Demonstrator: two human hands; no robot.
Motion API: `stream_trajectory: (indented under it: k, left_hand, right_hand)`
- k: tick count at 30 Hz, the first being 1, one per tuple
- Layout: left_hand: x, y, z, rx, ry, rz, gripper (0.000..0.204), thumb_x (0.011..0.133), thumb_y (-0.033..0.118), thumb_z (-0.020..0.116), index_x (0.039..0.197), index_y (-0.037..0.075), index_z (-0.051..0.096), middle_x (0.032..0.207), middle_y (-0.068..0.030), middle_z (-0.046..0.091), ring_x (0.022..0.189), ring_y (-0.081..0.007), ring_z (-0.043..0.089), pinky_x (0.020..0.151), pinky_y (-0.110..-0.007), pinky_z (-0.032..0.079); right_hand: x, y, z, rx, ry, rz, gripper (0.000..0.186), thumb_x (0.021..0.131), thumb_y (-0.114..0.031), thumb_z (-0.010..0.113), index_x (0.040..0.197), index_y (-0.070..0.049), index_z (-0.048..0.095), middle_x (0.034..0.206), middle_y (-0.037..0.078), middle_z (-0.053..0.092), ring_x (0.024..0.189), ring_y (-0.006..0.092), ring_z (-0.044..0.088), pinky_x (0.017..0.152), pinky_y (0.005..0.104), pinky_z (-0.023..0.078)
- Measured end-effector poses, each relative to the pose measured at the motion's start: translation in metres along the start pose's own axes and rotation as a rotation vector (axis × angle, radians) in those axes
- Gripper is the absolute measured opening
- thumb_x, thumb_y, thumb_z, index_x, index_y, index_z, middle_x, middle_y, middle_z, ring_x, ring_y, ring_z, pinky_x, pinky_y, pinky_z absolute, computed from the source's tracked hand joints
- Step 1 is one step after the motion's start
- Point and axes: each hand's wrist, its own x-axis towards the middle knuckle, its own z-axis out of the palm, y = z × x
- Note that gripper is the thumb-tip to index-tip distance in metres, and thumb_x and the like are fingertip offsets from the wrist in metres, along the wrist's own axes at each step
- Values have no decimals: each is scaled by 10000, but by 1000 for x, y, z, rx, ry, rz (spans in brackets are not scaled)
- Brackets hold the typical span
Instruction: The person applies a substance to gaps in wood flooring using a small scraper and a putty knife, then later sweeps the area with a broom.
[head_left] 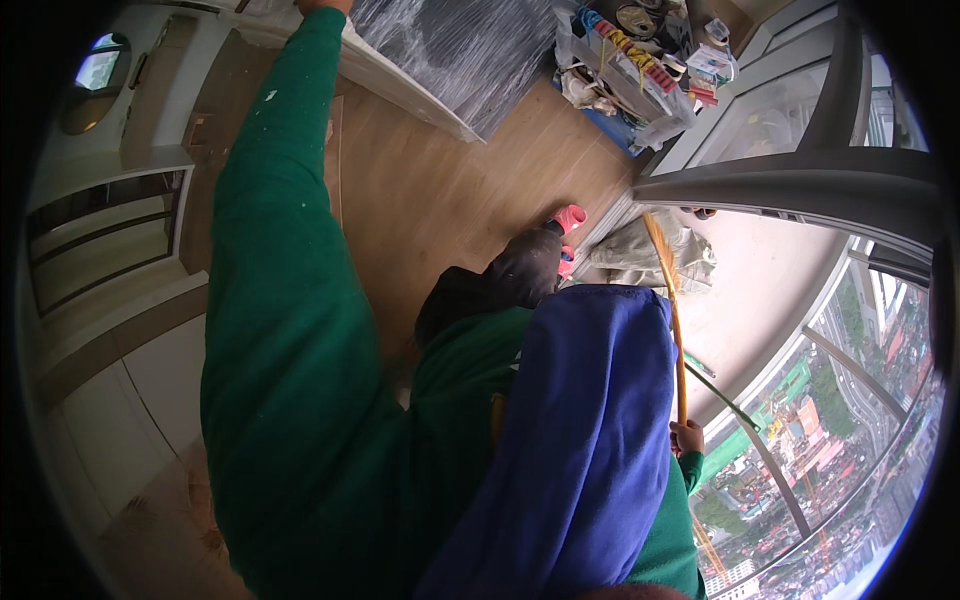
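Note:
My right hand (687, 438), low on the right beside the blue cloth, is closed around the yellow handle of a broom (676, 340). Its straw-coloured bristles point away from me, over a crumpled grey sack (640, 258) by the sliding door's threshold. My left arm, in a green sleeve, reaches far forward, and my left hand (325, 5) is cut off by the top edge. It is near the corner of a plastic-wrapped panel (450, 60); its fingers are hidden. A blue cloth (590, 430) hangs down my front, covering part of my green top.
A bin of tools and rope (630, 70) stands ahead, by the grey door frame (790, 175). A thin green pole (725, 392) slants beside the broom. Curved balcony glass (840, 400) is at right. White cabinets (130, 390) line the left. Wooden floor (430, 200) lies between.

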Motion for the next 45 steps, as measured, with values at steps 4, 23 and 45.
stream_trajectory:
  k: [4,23,45]
  left_hand:
    - [0,29,-16,-27,-131,-124,661,847,433,690,1357,47,525,1155,-254,648,1038,-440,620,869,-505,497]
    - [-10,-12,-15,-317,69,-98,587,735,385,774,1169,39,585,895,-202,610,875,-357,603,815,-467,477]
    - [1,-80,-7,-677,-255,153,574,904,253,534,1404,-7,425,1297,-280,486,1183,-398,521,971,-495,411]
  right_hand:
    - [-65,-102,-54,-330,-70,-63,145,838,-127,670,865,7,623,586,31,545,430,125,512,378,301,423]
    - [-183,-511,238,-1099,-652,-790,156,837,-121,714,917,-34,612,595,28,554,436,105,523,387,263,386]
    - [-250,-690,541,-1070,51,-1283,310,808,-263,756,914,-7,617,711,163,637,612,306,615,595,414,490]
